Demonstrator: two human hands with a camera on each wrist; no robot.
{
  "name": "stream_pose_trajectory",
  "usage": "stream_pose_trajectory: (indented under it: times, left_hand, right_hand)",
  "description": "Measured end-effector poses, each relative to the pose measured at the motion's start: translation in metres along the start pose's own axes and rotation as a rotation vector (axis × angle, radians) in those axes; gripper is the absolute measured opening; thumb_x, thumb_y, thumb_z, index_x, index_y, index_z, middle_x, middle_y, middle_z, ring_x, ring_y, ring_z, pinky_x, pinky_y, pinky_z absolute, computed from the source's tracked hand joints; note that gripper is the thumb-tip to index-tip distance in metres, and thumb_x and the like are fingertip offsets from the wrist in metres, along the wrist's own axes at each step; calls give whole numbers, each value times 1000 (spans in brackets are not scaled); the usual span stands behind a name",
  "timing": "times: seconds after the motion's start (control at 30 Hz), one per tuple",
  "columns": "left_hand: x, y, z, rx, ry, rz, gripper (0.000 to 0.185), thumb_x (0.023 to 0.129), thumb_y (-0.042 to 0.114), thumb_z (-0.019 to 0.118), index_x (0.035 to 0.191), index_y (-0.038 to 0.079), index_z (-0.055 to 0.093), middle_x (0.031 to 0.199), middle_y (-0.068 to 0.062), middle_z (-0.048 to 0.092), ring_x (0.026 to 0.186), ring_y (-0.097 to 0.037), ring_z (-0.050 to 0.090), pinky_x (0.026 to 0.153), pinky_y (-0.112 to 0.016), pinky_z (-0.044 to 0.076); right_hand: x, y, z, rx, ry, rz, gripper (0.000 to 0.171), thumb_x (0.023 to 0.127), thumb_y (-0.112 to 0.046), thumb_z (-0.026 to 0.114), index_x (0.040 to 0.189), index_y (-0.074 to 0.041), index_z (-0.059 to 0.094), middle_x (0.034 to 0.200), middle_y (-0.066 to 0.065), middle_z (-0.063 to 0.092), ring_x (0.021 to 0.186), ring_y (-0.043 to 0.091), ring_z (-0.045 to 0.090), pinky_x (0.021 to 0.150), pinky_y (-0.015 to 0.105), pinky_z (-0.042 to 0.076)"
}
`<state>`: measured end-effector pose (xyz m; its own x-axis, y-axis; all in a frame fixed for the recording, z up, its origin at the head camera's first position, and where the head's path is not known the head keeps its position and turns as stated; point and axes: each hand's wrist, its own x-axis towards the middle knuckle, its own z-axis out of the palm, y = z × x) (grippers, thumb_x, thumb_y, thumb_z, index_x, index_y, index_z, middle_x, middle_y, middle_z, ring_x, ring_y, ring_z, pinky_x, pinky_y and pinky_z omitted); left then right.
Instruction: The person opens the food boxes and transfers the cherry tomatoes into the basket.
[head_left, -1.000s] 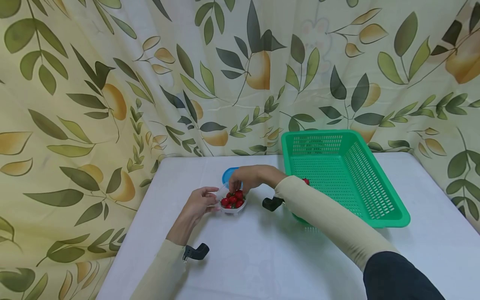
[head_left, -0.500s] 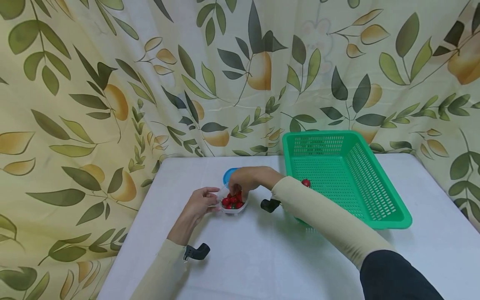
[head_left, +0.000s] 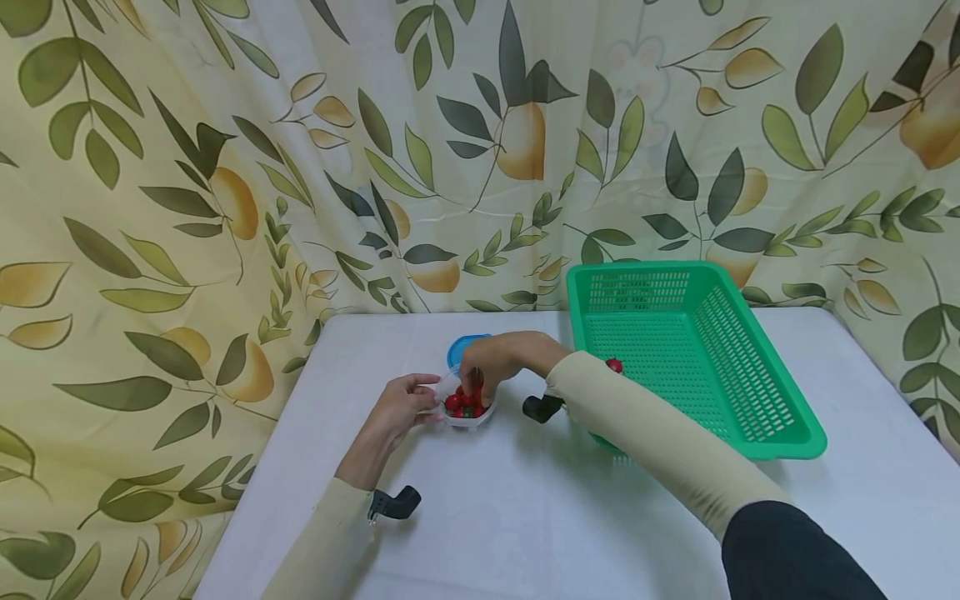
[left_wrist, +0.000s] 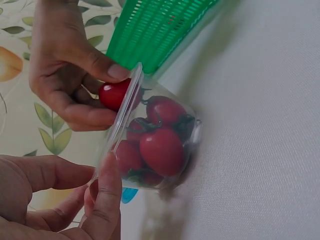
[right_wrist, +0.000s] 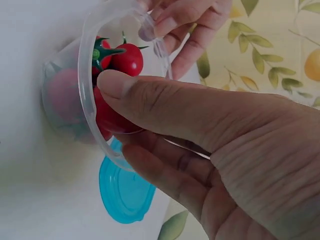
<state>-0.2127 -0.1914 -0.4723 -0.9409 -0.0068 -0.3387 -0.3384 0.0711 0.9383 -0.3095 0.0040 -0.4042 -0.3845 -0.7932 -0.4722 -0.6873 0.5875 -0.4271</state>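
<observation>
Fingers of the right hand are now lower inside the cup than one second ago, when they were only above the tomatoes; they are curled and pinch one tomato at the rim, as the left wrist view shows. The left hand has not moved: its thumb and fingertips are closed on the near edge of the cup and keep it steady. The cup stands on the table, about in the middle, between both hands, and it is full of red tomatoes with green stems. Just behind it a blue lid lies flat on the table. To the right, a green basket rests on the same white cloth, with one more tomato inside near its left wall. Behind the table hangs a curtain printed with leaves and yellow fruit
</observation>
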Motion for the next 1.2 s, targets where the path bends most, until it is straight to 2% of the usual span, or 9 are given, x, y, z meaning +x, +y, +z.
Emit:
stream_pose_trajectory:
  times: [0.27, 0.5, 0.67, 0.9, 1.03, 1.13, 1.2]
  left_hand:
    - [-1, 2, 1, 10, 7, -8, 43, 94, -7, 60, 136, -3, 57, 100, -13, 55, 81, -20, 60, 77, -34, 64]
    - [-2, 4, 2, 9, -1, -15, 44, 94, -6, 61, 138, -2, 57, 105, -16, 55, 83, -21, 60, 80, -36, 64]
    - [-1, 3, 2, 11, -2, -8, 44, 94, -6, 60, 138, -3, 57, 103, -15, 55, 82, -20, 60, 80, -36, 64]
    - [0, 1, 2, 15, -3, -4, 42, 95, -6, 60, 137, -3, 57, 102, -15, 54, 81, -20, 59, 75, -32, 64]
    - [-1, 1, 2, 10, 0, -7, 43, 95, -7, 59, 137, -4, 57, 102, -14, 53, 79, -20, 59, 73, -31, 64]
    - [-1, 1, 1, 11, 1, -6, 43, 94, -7, 60, 137, -4, 57, 102, -14, 53, 78, -20, 60, 73, -31, 64]
    - [-1, 1, 1, 7, 2, -8, 44, 94, -7, 60, 138, -3, 57, 103, -15, 54, 78, -19, 60, 73, -30, 64]
  right_hand:
    - [-3, 9, -2, 164, 35, -64, 23, 86, -12, 82, 105, -23, 79, 106, -11, 70, 102, 13, 64, 91, 30, 58]
    - [-11, 13, -5, 263, 38, -167, 23, 91, -16, 78, 113, -17, 77, 109, -10, 73, 107, 16, 66, 93, 30, 58]
    - [-19, 16, -9, 304, 46, -212, 25, 91, -16, 77, 116, -13, 76, 111, -8, 73, 109, 17, 66, 95, 31, 57]
    - [-31, 20, -12, 355, 47, -226, 28, 92, -18, 77, 119, -10, 74, 114, -4, 72, 110, 22, 66, 97, 32, 56]
    - [-37, 23, -13, 373, 55, -236, 25, 92, -18, 76, 117, -13, 74, 115, -3, 72, 110, 23, 66, 96, 32, 57]
    - [-42, 25, -14, 369, 74, -238, 24, 92, -17, 76, 116, -18, 75, 115, -4, 71, 109, 18, 67, 96, 33, 57]
    - [-46, 26, -15, 376, 83, -234, 25, 91, -16, 76, 116, -17, 75, 116, -3, 70, 109, 17, 67, 96, 33, 57]
